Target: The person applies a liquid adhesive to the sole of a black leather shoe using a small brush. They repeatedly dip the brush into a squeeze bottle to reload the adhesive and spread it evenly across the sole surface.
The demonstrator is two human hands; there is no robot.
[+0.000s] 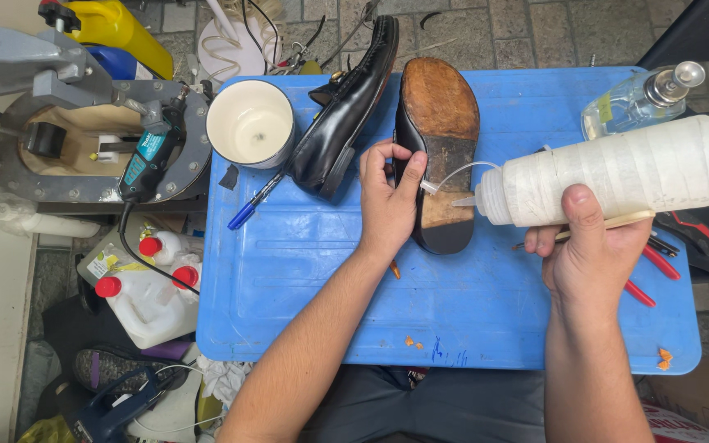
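A black shoe lies sole-up on the blue table, its brown leather sole worn and its heel area bare. My left hand grips the shoe's left edge near the heel. My right hand holds a large white squeeze bottle wrapped in tape, tilted sideways, together with a thin wooden stick. The bottle's nozzle points at the heel, and a white strand of glue arcs from it to the sole. A second black shoe lies on its side to the left.
A white cup and a blue pen sit at the table's left. A clear glass bottle and red-handled pliers are at the right. A rotary tool rests on a metal machine; jugs with red caps stand below.
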